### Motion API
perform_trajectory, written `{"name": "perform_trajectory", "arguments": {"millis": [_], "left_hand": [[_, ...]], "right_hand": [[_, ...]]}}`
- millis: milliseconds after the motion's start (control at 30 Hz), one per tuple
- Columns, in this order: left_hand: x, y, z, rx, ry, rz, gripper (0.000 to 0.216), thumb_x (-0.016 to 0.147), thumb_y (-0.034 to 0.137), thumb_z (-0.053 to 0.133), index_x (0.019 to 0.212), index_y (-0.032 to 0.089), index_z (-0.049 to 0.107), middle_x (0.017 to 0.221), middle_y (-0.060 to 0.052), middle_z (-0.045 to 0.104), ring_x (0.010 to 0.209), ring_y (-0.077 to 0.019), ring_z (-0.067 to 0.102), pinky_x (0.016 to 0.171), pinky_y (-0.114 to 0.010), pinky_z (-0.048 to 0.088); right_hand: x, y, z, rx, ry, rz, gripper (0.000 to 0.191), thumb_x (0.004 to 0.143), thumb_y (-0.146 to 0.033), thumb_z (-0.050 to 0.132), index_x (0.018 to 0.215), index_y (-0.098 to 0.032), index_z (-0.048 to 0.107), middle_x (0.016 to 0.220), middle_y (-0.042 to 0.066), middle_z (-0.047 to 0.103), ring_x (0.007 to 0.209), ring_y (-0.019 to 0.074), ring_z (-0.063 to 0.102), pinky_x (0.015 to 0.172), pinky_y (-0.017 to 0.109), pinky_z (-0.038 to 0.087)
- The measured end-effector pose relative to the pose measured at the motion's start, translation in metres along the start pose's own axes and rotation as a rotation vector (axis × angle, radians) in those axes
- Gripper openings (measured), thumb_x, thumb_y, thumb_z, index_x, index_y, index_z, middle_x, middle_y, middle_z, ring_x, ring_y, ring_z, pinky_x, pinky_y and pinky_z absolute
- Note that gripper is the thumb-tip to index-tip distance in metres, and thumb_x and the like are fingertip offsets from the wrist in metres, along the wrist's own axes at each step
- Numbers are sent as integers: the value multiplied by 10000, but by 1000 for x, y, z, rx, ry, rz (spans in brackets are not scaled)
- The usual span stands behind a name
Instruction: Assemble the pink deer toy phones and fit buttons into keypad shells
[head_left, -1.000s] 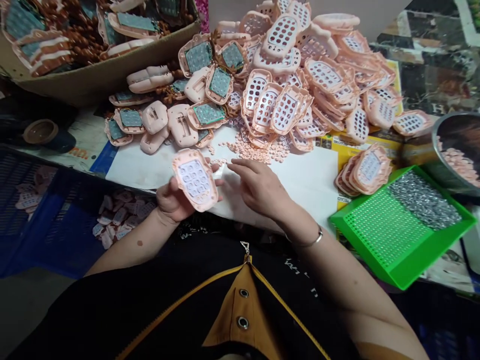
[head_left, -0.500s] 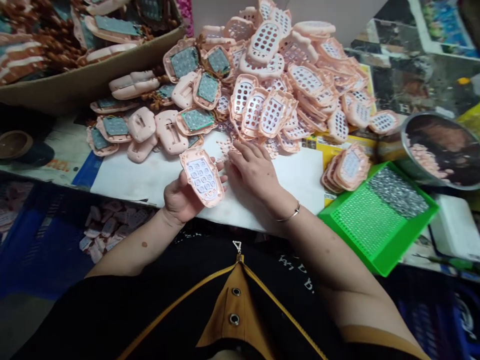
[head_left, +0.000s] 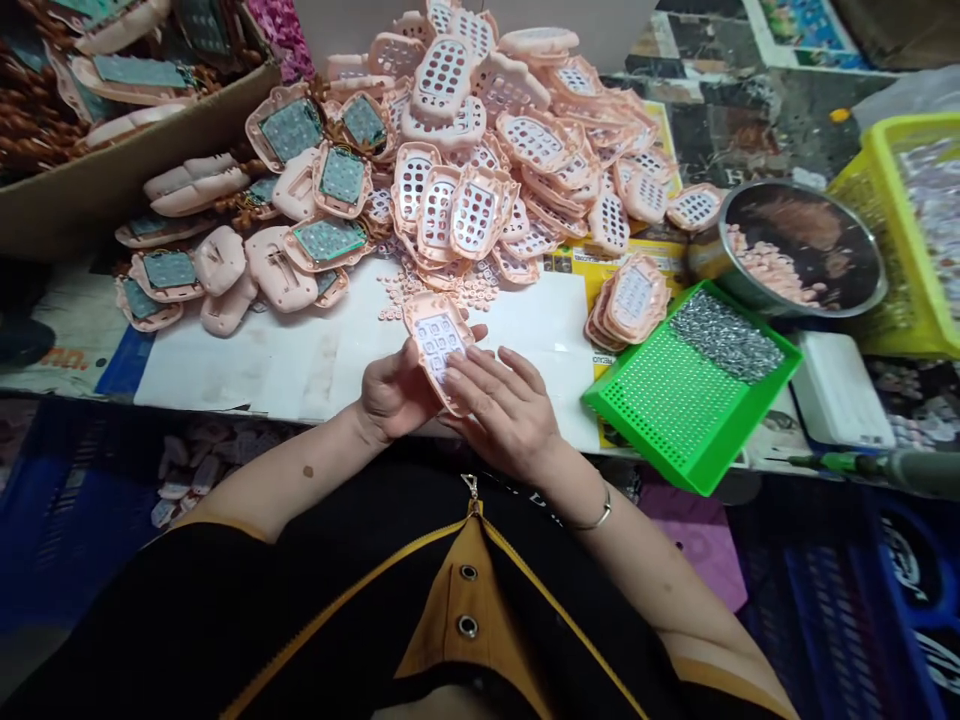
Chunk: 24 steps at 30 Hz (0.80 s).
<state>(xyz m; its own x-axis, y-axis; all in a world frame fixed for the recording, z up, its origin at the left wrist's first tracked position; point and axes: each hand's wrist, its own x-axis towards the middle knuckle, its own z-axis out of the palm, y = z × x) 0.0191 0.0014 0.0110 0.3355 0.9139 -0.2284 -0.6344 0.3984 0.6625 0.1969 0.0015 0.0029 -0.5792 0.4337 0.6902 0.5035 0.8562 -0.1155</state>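
My left hand point(head_left: 390, 392) grips a pink toy-phone shell point(head_left: 437, 338) with a white keypad mat in it, held over the white sheet point(head_left: 285, 355) at the table's front edge. My right hand point(head_left: 504, 405) rests on the shell's lower right side, fingers laid across it and pressing on the keypad. Just beyond the shell lies a scatter of small pink buttons point(head_left: 442, 290). Behind that rises a big heap of pink keypad shells point(head_left: 510, 140).
A green perforated tray point(head_left: 679, 400) with metal screws point(head_left: 724, 335) sits to the right, beside a short stack of shells point(head_left: 630, 300). A steel bowl point(head_left: 799, 262) holds pink pieces; a yellow basket point(head_left: 900, 240) stands far right. A cardboard box point(head_left: 112, 180) is at back left, shells with green boards point(head_left: 322, 240) near it.
My right hand came back from the loose buttons onto the shell. Both hands and the shell now sit closer to my body, and the view has swung right.
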Motion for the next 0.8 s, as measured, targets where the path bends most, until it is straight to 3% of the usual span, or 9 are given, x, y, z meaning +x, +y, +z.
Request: {"name": "perform_trajectory", "arguments": {"millis": [167, 300, 400, 467, 600, 700, 800], "left_hand": [[4, -8, 11, 9, 3, -35, 848, 584, 648, 843, 1284, 226, 615, 1296, -110, 699, 1378, -401, 532, 1084, -529, 497], [7, -11, 15, 22, -29, -40, 754, 628, 653, 839, 1221, 225, 657, 1309, -100, 693, 1392, -376, 518, 1096, -492, 490], [8, -11, 13, 14, -95, -65, 690, 679, 612, 837, 1233, 237, 668, 1358, -94, 665, 1294, -330, 604, 1085, -455, 495], [8, -11, 9, 6, -123, -112, 672, 698, 556, 847, 1259, 237, 662, 1333, -99, 673, 1178, -292, 671, 1041, -439, 521], [7, -7, 0, 40, -64, -137, 594, 681, 485, 875, 1180, 222, 688, 1190, -87, 721, 971, -235, 729, 902, -398, 576], [10, 3, -4, 201, 75, -68, 504, 693, 433, 876, 1109, 216, 692, 1119, -70, 733, 875, -194, 729, 833, -363, 579], [25, 20, -5, 394, 223, 110, 456, 658, 361, 898, 1033, 202, 693, 1036, -37, 734, 796, -134, 703, 774, -289, 560]], "right_hand": [[-11, -3, 2, 129, -66, 80, 423, 977, -142, 540, 1388, -219, 602, 1373, 112, 694, 1316, 217, 645, 1111, 423, 517], [-18, 3, -7, 129, -7, 138, 467, 974, -131, 516, 1421, -256, 573, 1347, 81, 715, 1292, 203, 662, 1099, 426, 535], [-19, 29, -29, -18, 34, 306, 432, 991, -186, 496, 1404, -274, 585, 1342, 80, 720, 1263, 239, 681, 1108, 495, 516], [-19, 56, -47, -152, 31, 487, 386, 1008, -246, 471, 1361, -217, 623, 1331, 132, 720, 1259, 295, 676, 1114, 553, 484], [-18, 110, -71, -388, -140, 731, 342, 1002, -240, 435, 1195, -125, 693, 1172, 208, 759, 1101, 337, 715, 1002, 531, 517], [-23, 131, -71, -459, -316, 727, 289, 989, -216, 430, 1030, -155, 709, 990, 183, 776, 933, 307, 722, 915, 482, 523], [-28, 137, -67, -432, -442, 657, 288, 996, -286, 439, 967, -164, 698, 963, 179, 765, 931, 309, 709, 860, 467, 527]]}}
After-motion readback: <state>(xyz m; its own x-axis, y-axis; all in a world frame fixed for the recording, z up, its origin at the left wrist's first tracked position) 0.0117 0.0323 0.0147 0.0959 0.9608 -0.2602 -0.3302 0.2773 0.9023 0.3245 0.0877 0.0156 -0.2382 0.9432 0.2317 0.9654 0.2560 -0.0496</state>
